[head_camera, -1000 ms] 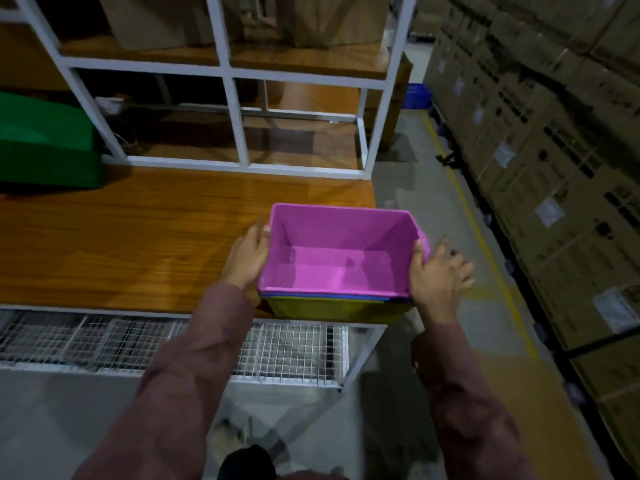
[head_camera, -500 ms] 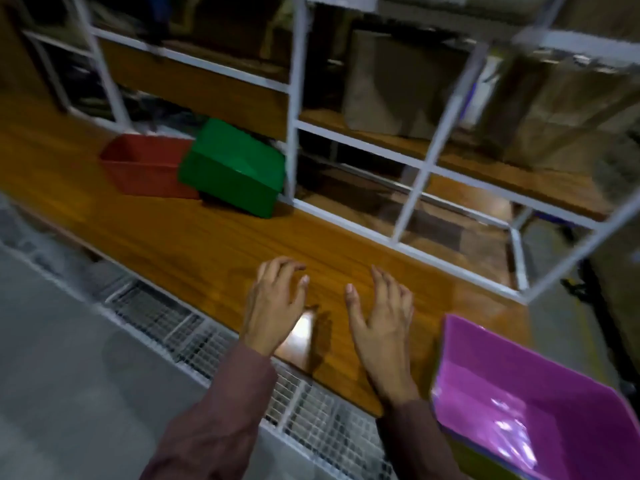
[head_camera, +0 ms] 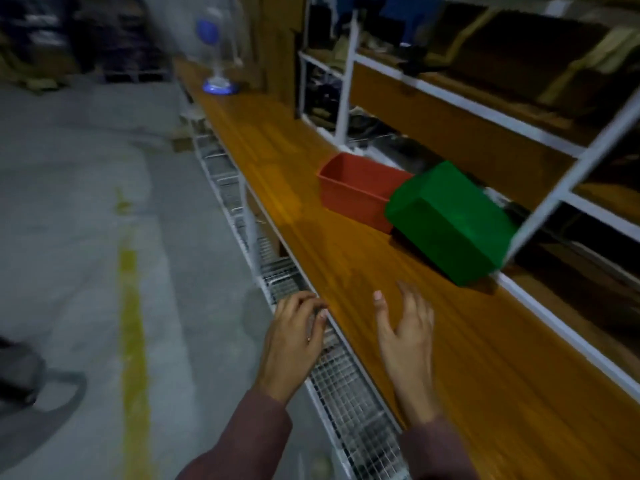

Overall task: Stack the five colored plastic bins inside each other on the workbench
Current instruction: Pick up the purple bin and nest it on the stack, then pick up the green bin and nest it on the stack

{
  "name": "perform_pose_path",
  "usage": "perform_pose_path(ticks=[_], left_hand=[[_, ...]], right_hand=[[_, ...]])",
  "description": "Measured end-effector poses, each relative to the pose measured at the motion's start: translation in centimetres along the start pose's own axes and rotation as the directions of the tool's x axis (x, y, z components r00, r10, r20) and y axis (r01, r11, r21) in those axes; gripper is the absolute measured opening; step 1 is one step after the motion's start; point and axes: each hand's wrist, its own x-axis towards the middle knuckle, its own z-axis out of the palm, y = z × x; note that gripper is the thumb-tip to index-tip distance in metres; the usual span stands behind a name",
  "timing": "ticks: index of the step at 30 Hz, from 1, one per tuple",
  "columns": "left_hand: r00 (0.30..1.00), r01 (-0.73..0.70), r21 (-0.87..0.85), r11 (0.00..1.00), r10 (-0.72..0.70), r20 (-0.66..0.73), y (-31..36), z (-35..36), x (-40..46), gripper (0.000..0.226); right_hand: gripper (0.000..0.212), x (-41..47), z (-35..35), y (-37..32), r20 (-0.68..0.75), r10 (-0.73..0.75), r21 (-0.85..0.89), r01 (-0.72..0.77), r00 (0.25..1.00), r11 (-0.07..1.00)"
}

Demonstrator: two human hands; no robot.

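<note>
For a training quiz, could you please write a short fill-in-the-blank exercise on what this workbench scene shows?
1. The bin lying tipped over, its bottom showing, is coloured ____.
2. The red bin stands upright with its opening facing ____.
3. Both hands, the left hand and the right hand, are holding ____.
4. The fan stands at the ____ end of the workbench.

Missing words: green; up; nothing; far
</note>
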Motion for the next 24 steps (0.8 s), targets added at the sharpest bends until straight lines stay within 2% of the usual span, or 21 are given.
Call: perform_pose_path(ticks=[4, 13, 16, 19, 24], left_hand=[[0.998, 0.059, 0.032, 0.998, -0.058, -0.026, -4.0, -0.8, 4.1, 0.023], [0.999, -0.001, 0.113, 0.994, -0.003, 0.032, -9.9, -0.1, 22.0, 0.022], [0.999, -0.025, 0.126, 0.992, 0.02, 0.037, -10.2, 0.6, 29.1, 0.023], [0.997, -0.069, 0.124, 0.99, 0.066, 0.034, -10.5, 2.3, 35.1, 0.022], [0.981, -0.133, 0.057, 0.99, 0.123, 0.149, -12.2, 6.7, 42.0, 0.022]], right_hand=[[0.067, 5.5, 5.6, -1.4, 0.078, 0.001, 0.057, -0.005, 0.997, 0.998], [0.061, 24.2, 16.0, -3.8, -0.01, -0.012, 0.135, 0.014, 1.0, 0.991], [0.057, 30.9, 18.1, -4.2, -0.11, -0.058, 0.038, 0.062, 0.992, 0.997], [0.053, 36.6, 19.7, -3.9, -0.185, -0.039, -0.116, 0.018, 0.982, 0.993], [0.047, 42.4, 21.0, -0.4, -0.202, 0.023, -0.483, -0.121, 0.979, 0.867]])
